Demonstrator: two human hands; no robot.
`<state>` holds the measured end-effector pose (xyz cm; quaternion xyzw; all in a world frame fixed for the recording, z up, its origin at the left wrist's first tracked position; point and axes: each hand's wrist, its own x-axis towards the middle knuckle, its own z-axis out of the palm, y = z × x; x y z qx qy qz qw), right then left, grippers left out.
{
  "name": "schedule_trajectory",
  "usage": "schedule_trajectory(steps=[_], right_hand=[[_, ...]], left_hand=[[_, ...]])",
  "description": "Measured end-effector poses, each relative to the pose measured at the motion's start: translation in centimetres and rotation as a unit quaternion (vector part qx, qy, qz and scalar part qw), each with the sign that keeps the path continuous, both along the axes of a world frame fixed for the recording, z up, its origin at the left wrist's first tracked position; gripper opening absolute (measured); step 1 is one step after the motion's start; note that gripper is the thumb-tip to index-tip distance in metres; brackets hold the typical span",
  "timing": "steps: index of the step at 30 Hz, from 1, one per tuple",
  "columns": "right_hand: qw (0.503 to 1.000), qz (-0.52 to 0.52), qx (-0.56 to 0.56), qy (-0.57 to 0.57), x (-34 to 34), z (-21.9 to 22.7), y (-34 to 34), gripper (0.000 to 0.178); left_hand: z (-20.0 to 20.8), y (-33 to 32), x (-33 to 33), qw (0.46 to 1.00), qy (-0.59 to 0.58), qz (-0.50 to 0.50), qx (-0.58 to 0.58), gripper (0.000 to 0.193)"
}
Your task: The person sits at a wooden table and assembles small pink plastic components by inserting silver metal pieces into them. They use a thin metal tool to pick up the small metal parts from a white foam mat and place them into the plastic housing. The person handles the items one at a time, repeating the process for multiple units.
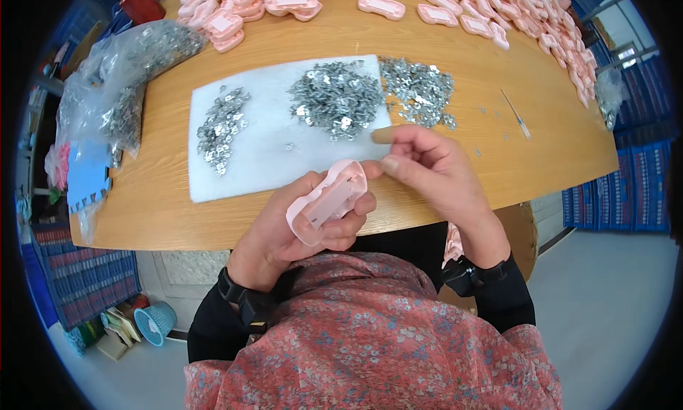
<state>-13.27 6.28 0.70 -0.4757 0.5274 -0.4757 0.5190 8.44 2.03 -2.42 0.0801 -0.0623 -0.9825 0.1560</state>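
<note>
My left hand (284,218) is closed around a pale pink plastic shell (331,203), just in front of the table's near edge. The shell is oblong with a waisted outline, and its hollow, ribbed side faces up. Beside it, my right hand (441,171) has its thumb and index finger apart, with nothing visible between them. The right thumb tip meets or nearly meets the left index fingertip. Beyond the hands, a white foam sheet (267,154) carries a large heap of small silvery metal pieces (336,97) and a smaller heap (222,129) at its left.
Another metal heap (420,90) lies on the wooden table (469,154), right of the foam. A thin pointed tool (516,114) rests farther right. Many pink shells (491,11) line the far edge. A clear plastic bag (121,82) of metal pieces and a blue mat (89,175) occupy the left.
</note>
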Motion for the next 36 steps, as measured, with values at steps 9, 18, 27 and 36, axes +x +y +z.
schedule_trajectory(steps=[9, 18, 27, 36], right_hand=[[0.908, 0.108, -0.149, 0.377, 5.1, 1.5, -3.9, 0.017], [0.833, 0.110, -0.300, 0.452, 7.9, -0.5, -8.2, 0.017], [0.904, 0.001, -0.057, 0.424, 1.2, 0.4, -3.6, 0.012], [0.860, -0.008, -0.205, 0.467, 3.0, -2.4, -4.5, 0.018]], left_hand=[[-0.3, 0.8, 6.2, 0.969, -0.146, 0.170, -0.106, 0.057], [0.5, 1.1, 9.1, 0.941, -0.171, 0.288, -0.052, 0.053], [0.8, 0.5, 7.8, 0.920, -0.243, 0.274, -0.138, 0.056], [0.8, 0.0, 5.9, 0.924, -0.253, 0.259, -0.122, 0.053]])
